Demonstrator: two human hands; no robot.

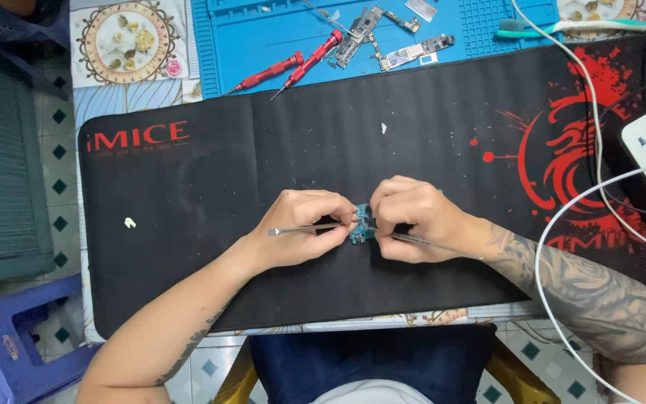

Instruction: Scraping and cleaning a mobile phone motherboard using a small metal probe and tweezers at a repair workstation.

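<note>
Now | left hand [300, 228] pinches tweezers [304, 229] | right hand [416, 218] grips metal tool [428, 243] | both touch blue board [363, 223] | black mat [263, 164]

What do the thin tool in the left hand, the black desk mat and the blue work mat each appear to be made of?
Thin tool: probably metal, silvery and shiny. Black desk mat: apparently fabric-topped, matte and showing specks of lint. Blue work mat: probably silicone or rubber, smooth with moulded compartments. Left hand grips the tool.
</note>
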